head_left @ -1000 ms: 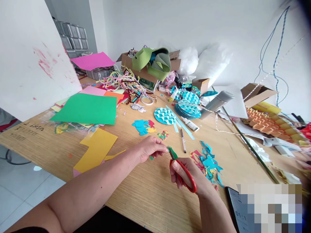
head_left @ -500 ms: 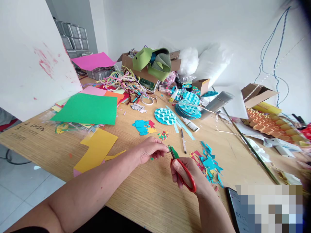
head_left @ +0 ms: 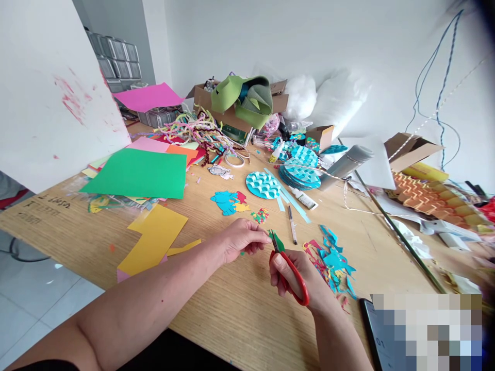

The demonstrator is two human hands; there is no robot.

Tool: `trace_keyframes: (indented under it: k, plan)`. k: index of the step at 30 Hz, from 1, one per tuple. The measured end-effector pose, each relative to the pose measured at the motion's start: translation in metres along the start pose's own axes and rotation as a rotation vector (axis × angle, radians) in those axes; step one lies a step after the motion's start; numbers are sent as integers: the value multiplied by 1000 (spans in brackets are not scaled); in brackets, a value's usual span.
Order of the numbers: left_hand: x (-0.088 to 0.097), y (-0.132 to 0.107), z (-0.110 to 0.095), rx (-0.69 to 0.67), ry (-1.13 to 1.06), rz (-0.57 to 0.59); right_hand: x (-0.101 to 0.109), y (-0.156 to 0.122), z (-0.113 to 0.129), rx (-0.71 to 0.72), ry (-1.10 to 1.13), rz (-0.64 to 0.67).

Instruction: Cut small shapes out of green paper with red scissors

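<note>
My right hand grips red-handled scissors, their blades pointing away from me at a small piece of green paper. My left hand pinches that green paper between thumb and fingers, right beside the blade tips. Just beyond my left hand lie small red, yellow and green paper bits. Past them are blue, red and yellow fish-shaped cutouts. Blue and red paper scraps are scattered right of the scissors.
A pen and a glue bottle lie ahead, near blue wave-patterned discs. Yellow paper and a green sheet are at left. A phone rests at front right; a grey flask lies behind.
The scissors and my right hand have shifted very slightly left. My left hand has moved a touch right, still pinching the green paper.
</note>
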State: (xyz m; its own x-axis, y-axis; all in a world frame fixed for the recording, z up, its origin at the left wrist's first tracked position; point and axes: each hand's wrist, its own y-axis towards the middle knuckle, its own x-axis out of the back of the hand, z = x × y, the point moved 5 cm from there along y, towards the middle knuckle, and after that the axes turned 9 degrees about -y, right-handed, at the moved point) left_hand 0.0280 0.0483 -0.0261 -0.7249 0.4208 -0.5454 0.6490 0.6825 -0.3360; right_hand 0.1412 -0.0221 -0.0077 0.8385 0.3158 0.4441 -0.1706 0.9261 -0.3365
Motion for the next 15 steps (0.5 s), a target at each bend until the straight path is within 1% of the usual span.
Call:
trace_keyframes:
  k: [6,15]
  plan:
    - [-1,0,0,7,12,9,0,-2,1,25,-12,40]
    - [0,0,0,7,18,19,-1,0,0,49,-15,54]
